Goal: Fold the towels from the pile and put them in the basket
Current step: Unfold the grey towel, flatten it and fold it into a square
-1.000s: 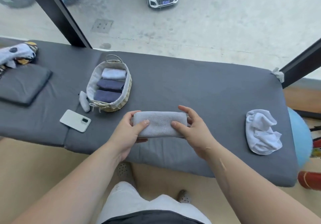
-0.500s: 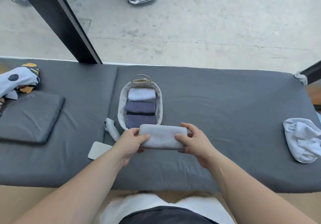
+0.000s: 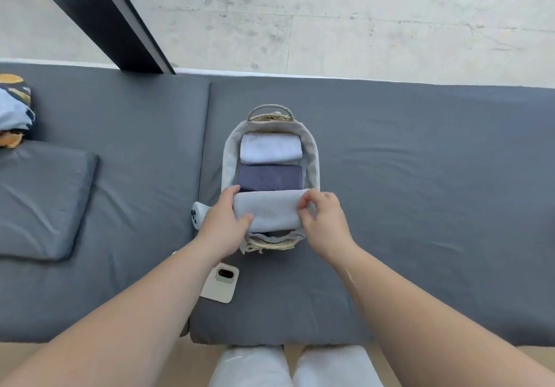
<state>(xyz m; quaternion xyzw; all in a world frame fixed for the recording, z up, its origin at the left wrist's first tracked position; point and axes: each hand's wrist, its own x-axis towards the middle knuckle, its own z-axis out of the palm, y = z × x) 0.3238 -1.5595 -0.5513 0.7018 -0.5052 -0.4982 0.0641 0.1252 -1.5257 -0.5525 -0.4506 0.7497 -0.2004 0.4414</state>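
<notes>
A folded light grey towel [image 3: 270, 211] is held over the near end of the oval woven basket [image 3: 313, 158]. My left hand [image 3: 223, 221] grips its left end with the thumb on top. My right hand [image 3: 326, 221] pinches its right end with curled fingers. Inside the basket lie a white folded towel [image 3: 271, 148] at the far end and a dark blue folded towel [image 3: 270, 178] behind the held one. The basket stands on the grey mattress [image 3: 420, 206]. The pile of unfolded towels is out of view.
A white phone [image 3: 220, 284] lies on the mattress just left of the basket's near end, partly under my left forearm. A small white object [image 3: 198, 214] sits by the basket's left side. A dark grey cushion [image 3: 39, 200] and patterned cloth [image 3: 15, 110] lie at far left.
Both hands carried the folded grey towel from the mattress front leftward and onto the near end of the basket. The view shifted left, so the white towel pile at right left the frame.
</notes>
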